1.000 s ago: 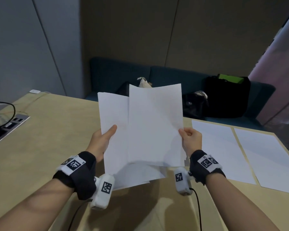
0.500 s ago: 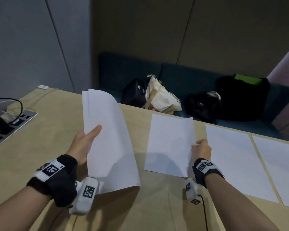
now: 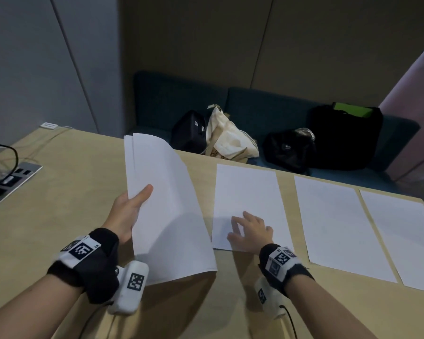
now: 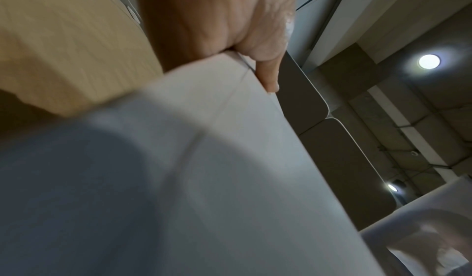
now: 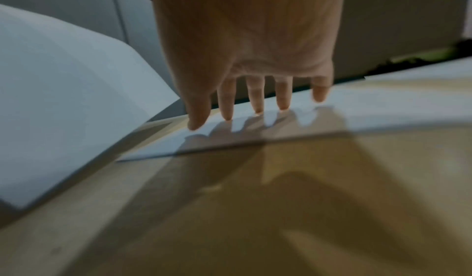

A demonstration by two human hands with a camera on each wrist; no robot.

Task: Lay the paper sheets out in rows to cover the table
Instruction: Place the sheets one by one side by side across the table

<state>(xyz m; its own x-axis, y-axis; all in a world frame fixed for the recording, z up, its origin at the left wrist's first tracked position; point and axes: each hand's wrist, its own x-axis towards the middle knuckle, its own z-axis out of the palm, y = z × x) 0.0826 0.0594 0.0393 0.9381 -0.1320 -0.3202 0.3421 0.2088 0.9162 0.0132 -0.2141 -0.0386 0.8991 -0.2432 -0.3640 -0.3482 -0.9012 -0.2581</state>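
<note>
Nearest us, left hand is clamped on the stack, thumb on top at the stack's 9 o'clock edge, fingers under it. The stack is held tilted above the table, sagging toward 6.

Right hand is apart, fingers spread flat, pressing the near end of the third sheet. The right wrist view shows the fingertips on the paper, sheet flat on the table.

At 3 o'clock from that sheet: second sheet, then first sheet, side by side with narrow gaps and near ends slightly staggered.

Progress, as we judge it: three sheets down, one row started along the far edge. Left of the row, from 9 to 12, the table is bare, as is the whole near strip. Most of the job is left; how many sheets remain in the stack we can't tell.

Versus half a second ago: right hand was pinching the third sheet's right edge while setting it down; now it's released and flat on top. A second ago both hands held the paper up in front of us, with only two sheets lying flat.

Far side: bags on a bench.
</note>
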